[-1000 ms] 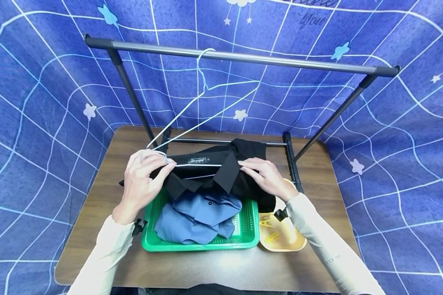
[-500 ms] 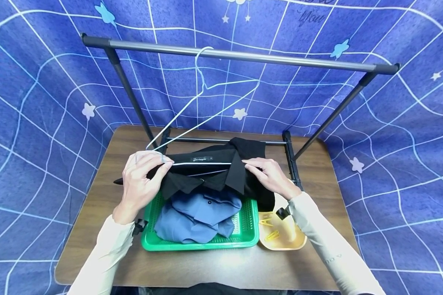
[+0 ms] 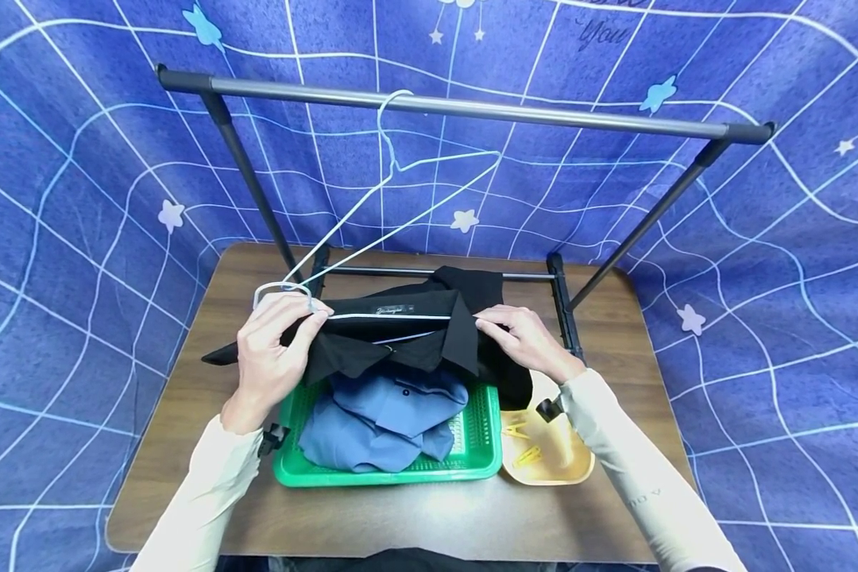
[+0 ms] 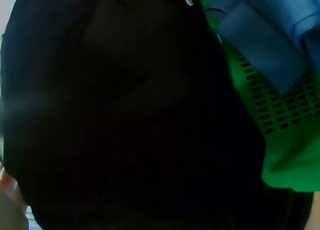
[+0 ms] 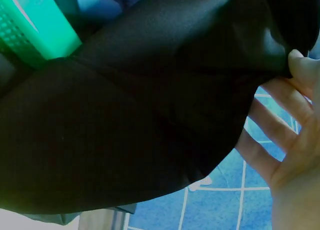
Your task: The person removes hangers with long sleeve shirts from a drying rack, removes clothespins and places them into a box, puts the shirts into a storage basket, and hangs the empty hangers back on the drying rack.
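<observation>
In the head view a black shirt with a collar and neck label hangs between both hands, over the back of a green basket. A white clothes hanger runs through its neck opening, its hook rising by the left hand. My left hand pinches the hanger at the collar's left end. With thumb and fingers, my right hand pinches the shirt near the collar's right end; the right wrist view shows that hand at the cloth's edge. Black cloth fills most of the left wrist view.
A blue shirt lies in the basket. Beside it stands a yellow tray with yellow clothespins. Another white hanger hangs on the metal rail of a rack standing on the wooden table.
The right hand has shifted slightly right, spreading the collar wider. The left hand has moved a little left, and the hanger's hook now shows more above it.
</observation>
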{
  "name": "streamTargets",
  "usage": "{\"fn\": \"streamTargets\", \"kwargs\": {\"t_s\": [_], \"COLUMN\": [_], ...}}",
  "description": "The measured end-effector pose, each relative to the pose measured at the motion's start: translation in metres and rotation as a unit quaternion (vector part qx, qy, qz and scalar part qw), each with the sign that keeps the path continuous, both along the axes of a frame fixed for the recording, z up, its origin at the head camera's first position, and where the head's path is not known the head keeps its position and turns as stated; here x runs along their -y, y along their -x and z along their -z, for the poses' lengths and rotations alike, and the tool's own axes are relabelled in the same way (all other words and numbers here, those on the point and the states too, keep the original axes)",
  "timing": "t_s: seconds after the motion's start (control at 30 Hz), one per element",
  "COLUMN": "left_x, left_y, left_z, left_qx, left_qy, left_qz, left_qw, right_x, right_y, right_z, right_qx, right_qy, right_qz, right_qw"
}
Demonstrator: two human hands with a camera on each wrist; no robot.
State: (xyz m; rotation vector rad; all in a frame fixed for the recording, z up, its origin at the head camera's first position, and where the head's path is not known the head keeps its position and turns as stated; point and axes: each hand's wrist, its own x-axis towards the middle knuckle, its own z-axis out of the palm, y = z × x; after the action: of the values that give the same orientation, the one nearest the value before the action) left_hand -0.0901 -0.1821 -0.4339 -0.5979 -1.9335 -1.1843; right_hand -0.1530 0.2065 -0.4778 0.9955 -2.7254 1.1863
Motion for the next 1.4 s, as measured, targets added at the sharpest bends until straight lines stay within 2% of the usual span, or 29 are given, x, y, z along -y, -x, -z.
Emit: {"fn": "streamTargets", "kwargs": {"t_s": [0.17,0.27,0.4,0.63,1.03,1.4], "left_x": [-0.001,-0.001,-0.001,-0.001,-0.002,-0.004], "left_y": [0.0,0.0,0.0,0.0,-0.002,-0.002], "left_z": [-0.001,-0.002,-0.003,-0.001,0.002,-0.004], "left_qx": [0.004,0.005,0.008,0.015,0.005,0.024], "left_qy": [-0.013,-0.017,-0.021,-0.013,-0.037,-0.071], "left_qz": [0.006,0.009,0.016,0.025,0.027,0.052], "left_qw": [0.9999,0.9998,0.9996,0.9995,0.999,0.9958], "right_x": [-0.003,-0.004,-0.006,-0.007,-0.001,0.002], "right_y": [0.001,0.002,0.003,0.003,0.003,0.001], "right_z": [0.001,0.003,0.007,0.009,0.016,0.023], "right_qx": [0.039,0.047,0.047,0.038,-0.024,0.007], "right_qy": [0.017,0.024,0.026,0.017,-0.023,-0.04], "right_qz": [-0.013,-0.025,-0.041,-0.038,-0.073,-0.069], "right_qw": [0.999,0.998,0.998,0.998,0.997,0.997]}}
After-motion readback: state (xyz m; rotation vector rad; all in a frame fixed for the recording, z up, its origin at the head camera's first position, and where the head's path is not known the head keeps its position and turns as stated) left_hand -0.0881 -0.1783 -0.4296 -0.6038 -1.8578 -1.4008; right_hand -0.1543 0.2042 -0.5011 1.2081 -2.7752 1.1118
